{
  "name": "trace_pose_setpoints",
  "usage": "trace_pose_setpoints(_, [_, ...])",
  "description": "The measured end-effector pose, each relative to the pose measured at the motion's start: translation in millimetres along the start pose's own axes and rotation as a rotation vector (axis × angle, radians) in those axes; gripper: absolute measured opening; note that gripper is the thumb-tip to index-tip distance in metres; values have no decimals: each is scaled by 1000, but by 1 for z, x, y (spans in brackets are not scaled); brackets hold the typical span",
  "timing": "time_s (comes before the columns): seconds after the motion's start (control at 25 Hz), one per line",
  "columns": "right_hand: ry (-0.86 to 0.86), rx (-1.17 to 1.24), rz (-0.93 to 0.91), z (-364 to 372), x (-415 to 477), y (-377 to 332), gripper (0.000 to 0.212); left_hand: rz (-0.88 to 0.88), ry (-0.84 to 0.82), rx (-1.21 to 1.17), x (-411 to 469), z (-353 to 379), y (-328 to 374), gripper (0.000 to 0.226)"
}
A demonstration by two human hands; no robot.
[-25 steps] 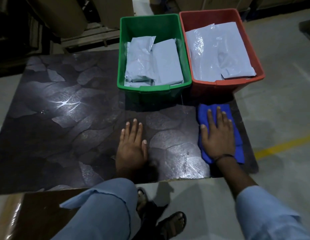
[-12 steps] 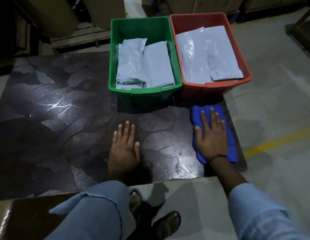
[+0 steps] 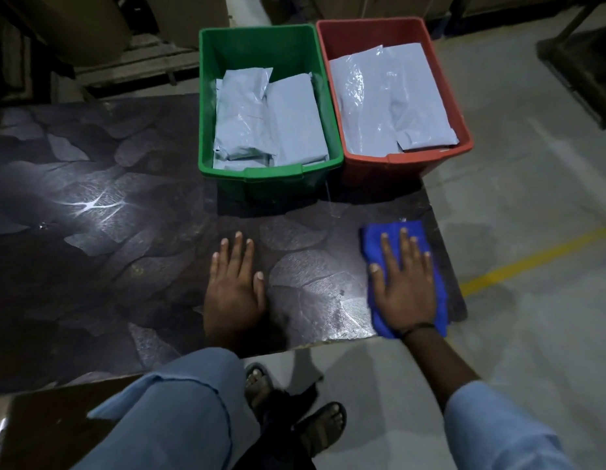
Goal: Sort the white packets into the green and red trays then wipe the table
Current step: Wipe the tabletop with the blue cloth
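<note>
A green tray [image 3: 271, 173] and a red tray [image 3: 410, 157] stand side by side at the far right of the dark patterned table [image 3: 108, 266]. White packets [image 3: 288, 117] lie in the green tray, and larger white packets [image 3: 389, 100] fill the red one. My right hand [image 3: 405, 286] presses flat, fingers straight, on a blue cloth [image 3: 372, 232] near the table's right front corner. My left hand [image 3: 233, 283] rests flat on the bare tabletop, in front of the green tray.
The table's right edge runs just past the cloth, with grey floor and a yellow line [image 3: 532, 259] beyond. Sandalled feet [image 3: 325, 425] stand below the front edge. Wooden pallets and cardboard [image 3: 125, 62] sit behind the table.
Both hands keep their flat pose. The right hand and cloth have stayed near the right front corner; mostly the camera view has shifted.
</note>
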State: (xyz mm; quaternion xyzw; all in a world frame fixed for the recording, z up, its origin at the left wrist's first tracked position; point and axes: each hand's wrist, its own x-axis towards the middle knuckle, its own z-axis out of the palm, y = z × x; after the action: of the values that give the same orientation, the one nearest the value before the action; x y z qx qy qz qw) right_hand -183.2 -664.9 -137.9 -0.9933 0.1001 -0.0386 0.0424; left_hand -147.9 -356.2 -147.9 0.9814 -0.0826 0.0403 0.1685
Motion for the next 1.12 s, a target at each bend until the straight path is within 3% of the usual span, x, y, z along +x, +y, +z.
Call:
trace_pose_setpoints(0.16, [1, 11, 287, 1, 30, -3, 66, 1, 4, 18, 0, 1, -2, 62])
trace_pose_setpoints(0.36, [-49, -28, 24, -3, -21, -15, 64, 3, 27, 18, 1, 1, -1, 61])
trace_pose_setpoints(0.72, [-43, 29, 283, 4, 78, 13, 69, 21, 52, -3, 0, 3, -2, 61])
trace_pose_setpoints(1.0, [-42, -40, 236, -1, 1, 17, 67, 13, 34, 4, 2, 0, 0, 63])
trace_pose_setpoints(1.12, [-25, -34, 286, -1, 7, 18, 68, 4, 20, 12, 1, 0, 0, 63])
